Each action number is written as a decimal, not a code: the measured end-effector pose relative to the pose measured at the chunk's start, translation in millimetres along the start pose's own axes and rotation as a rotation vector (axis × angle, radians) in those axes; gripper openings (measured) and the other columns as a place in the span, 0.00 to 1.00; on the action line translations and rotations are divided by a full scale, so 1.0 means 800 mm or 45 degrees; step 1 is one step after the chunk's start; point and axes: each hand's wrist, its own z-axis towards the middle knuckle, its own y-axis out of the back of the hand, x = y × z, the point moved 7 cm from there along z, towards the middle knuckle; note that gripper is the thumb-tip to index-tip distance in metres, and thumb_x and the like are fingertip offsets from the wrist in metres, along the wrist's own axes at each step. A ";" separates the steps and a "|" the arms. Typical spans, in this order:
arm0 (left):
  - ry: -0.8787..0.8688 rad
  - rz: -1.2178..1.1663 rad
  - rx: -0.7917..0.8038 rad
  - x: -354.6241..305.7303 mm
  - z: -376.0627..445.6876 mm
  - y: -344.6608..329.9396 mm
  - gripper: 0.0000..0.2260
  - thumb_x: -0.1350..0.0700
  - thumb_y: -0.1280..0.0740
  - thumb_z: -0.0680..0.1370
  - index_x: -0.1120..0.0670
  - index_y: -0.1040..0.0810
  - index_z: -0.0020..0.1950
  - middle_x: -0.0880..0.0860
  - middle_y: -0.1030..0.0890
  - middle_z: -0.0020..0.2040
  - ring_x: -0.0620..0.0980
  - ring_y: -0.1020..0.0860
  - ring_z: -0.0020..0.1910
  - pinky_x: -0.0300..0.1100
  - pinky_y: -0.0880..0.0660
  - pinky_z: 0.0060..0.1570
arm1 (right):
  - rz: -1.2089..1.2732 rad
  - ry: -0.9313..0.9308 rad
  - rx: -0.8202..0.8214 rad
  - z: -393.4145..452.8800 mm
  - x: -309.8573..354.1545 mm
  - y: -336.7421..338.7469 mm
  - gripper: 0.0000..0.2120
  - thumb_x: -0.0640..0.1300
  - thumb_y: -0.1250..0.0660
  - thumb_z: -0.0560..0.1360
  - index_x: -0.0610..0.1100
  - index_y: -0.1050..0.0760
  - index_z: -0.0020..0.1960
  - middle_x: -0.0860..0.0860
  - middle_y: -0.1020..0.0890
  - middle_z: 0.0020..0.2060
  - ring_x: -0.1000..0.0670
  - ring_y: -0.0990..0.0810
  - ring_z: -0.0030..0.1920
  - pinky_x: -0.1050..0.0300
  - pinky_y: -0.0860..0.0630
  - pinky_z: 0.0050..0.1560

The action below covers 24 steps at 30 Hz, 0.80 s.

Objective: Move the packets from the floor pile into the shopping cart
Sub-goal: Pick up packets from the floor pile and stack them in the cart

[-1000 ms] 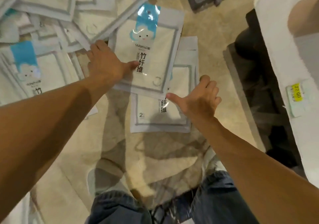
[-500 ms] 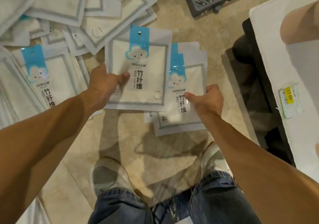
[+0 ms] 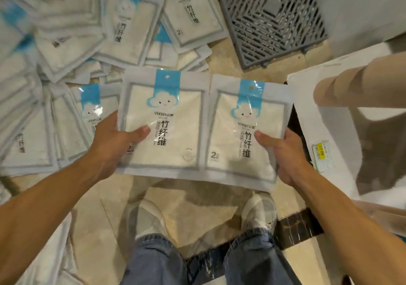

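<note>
Two flat white packets with a blue cloud header hang side by side above the floor. My left hand (image 3: 112, 146) grips the left packet (image 3: 167, 108) at its left edge, thumb on the front. My right hand (image 3: 283, 155) grips the right packet (image 3: 228, 130) at its right edge, thumb on the front. The floor pile (image 3: 66, 43) of several like packets spreads over the upper left. No shopping cart is plainly in view.
A grey plastic grid crate (image 3: 270, 18) sits on the floor at the top right. A white shelf edge (image 3: 312, 117) with a yellow price tag (image 3: 321, 152) lies to the right. My two shoes (image 3: 147, 216) stand on beige tile below the packets.
Both hands have lifted their packets off the floor and raised them closer to me. The two packets now hang level, side by side, above my feet.
</note>
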 end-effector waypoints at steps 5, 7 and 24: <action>-0.087 -0.057 -0.065 -0.112 -0.045 0.064 0.14 0.64 0.23 0.72 0.51 0.19 0.53 0.42 0.13 0.44 0.41 0.15 0.43 0.44 0.20 0.48 | 0.020 0.048 0.040 -0.074 0.120 -0.015 0.14 0.33 0.26 0.75 0.40 0.19 0.60 0.44 0.12 0.51 0.42 0.12 0.52 0.43 0.16 0.54; -0.150 -0.109 -0.117 -0.177 -0.075 0.094 0.15 0.65 0.23 0.71 0.51 0.19 0.54 0.42 0.13 0.42 0.39 0.15 0.40 0.41 0.18 0.44 | 0.030 0.082 0.067 -0.117 0.190 -0.018 0.13 0.32 0.27 0.75 0.38 0.19 0.60 0.43 0.12 0.51 0.42 0.12 0.50 0.43 0.15 0.50; -0.480 -0.349 -0.250 -0.665 -0.495 0.399 0.16 0.64 0.22 0.71 0.57 0.19 0.56 0.52 0.12 0.43 0.52 0.13 0.41 0.40 0.20 0.33 | -0.227 0.513 0.412 -0.654 0.725 -0.104 0.12 0.30 0.30 0.77 0.36 0.19 0.59 0.40 0.12 0.51 0.38 0.12 0.49 0.44 0.15 0.45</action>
